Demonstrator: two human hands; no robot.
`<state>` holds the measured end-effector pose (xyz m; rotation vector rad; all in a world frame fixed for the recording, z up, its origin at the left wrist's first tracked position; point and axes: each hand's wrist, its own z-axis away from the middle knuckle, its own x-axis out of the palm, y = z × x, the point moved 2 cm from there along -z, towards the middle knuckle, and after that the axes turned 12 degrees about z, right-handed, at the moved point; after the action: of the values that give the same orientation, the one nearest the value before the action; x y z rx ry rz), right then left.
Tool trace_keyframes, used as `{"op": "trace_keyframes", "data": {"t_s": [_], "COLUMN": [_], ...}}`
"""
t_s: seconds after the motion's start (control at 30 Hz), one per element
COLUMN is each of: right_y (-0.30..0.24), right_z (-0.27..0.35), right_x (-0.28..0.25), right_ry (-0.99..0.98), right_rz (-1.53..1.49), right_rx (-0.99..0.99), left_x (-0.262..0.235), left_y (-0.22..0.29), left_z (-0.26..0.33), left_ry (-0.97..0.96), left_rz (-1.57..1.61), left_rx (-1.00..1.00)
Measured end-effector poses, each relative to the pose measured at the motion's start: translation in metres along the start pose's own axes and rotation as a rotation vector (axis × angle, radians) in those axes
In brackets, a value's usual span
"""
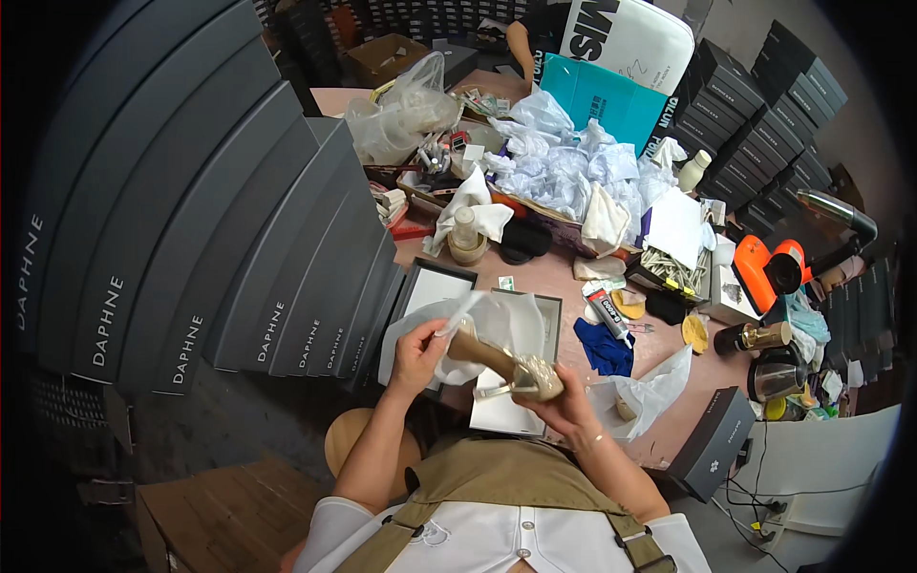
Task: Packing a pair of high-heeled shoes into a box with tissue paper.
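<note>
In front of me is a beige-brown shoe (489,355) with a pale glittery section. My right hand (565,406) has its fingers wrapped round the glittery end. The other end of the shoe lies against a translucent white wrapping sheet (521,327). My left hand (417,360) pinches an edge of that sheet beside the shoe. Beneath them lies an open dark grey shoe box (558,320) with a white inside, partly hidden by the sheet. White wrapping paper (659,387) lies to the right of my right hand, with a small beige item partly showing in it.
Tall stacks of dark grey shoe boxes (258,239) rise at the left. Across the table are crumpled white paper (573,172), a glue tube (609,313), a blue cloth (604,349) and an orange device (764,267). A closed dark box (712,444) sits at the right edge.
</note>
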<state>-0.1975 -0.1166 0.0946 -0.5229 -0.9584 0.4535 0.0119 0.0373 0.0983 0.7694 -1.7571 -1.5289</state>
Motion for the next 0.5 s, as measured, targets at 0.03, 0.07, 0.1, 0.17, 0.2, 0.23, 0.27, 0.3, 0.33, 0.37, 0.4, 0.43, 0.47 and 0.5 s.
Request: {"op": "trace_keyframes", "data": {"t_s": [0.03,0.07,0.1,0.17,0.2,0.23,0.27,0.3,0.33,0.37,0.4,0.43,0.47,0.5], "right_y": [0.004,0.009,0.013,0.014,0.018,0.022,0.026,0.03,0.034,0.037,0.038,0.041,0.043,0.041], "right_z": [-0.016,-0.023,-0.025,-0.008,0.007,0.016,0.025,0.032,0.039,0.045,0.048,0.054,0.065,0.075], "right_x": [0.009,0.012,0.007,0.002,-0.007,-0.01,-0.012,-0.01,-0.011,-0.012,-0.011,-0.01,-0.01,-0.006], "right_ry": [0.016,0.036,0.037,0.02,-0.005,-0.046,-0.085,-0.137,-0.143,-0.149,-0.173,-0.238,-0.197,-0.17], "right_rz": [-0.155,-0.307,-0.37,-0.427,-0.46,-0.474,-0.488,-0.504,-0.52,-0.536,-0.55,-0.582,-0.567,-0.551], "right_rx": [0.013,0.033,0.027,0.059,0.05,0.028,0.004,-0.027,-0.048,-0.068,-0.092,-0.134,-0.154,-0.18], "left_x": [0.001,-0.008,-0.019,-0.03,-0.021,-0.013,-0.004,0.007,0.018,0.029,0.04,0.05,0.06,0.07], "left_y": [0.019,0.032,0.034,0.04,0.05,0.059,0.061,0.068,0.068,0.064,0.071,0.075,0.08,0.091], "left_z": [0.011,0.007,0.0,-0.013,-0.017,-0.015,-0.008,-0.002,0.003,0.008,0.013,0.022,0.034,0.045], "left_ry": [-0.069,0.003,0.077,0.097,0.022,-0.043,-0.092,-0.144,-0.197,-0.234,-0.259,-0.288,-0.315,-0.35], "left_rz": [-0.061,-0.251,-0.274,-0.344,-0.37,-0.399,-0.37,-0.349,-0.328,-0.306,-0.297,-0.288,-0.278,-0.282], "left_rx": [0.031,0.039,0.084,0.168,0.203,0.244,0.208,0.183,0.158,0.187,0.227,0.25,0.272,0.29]}}
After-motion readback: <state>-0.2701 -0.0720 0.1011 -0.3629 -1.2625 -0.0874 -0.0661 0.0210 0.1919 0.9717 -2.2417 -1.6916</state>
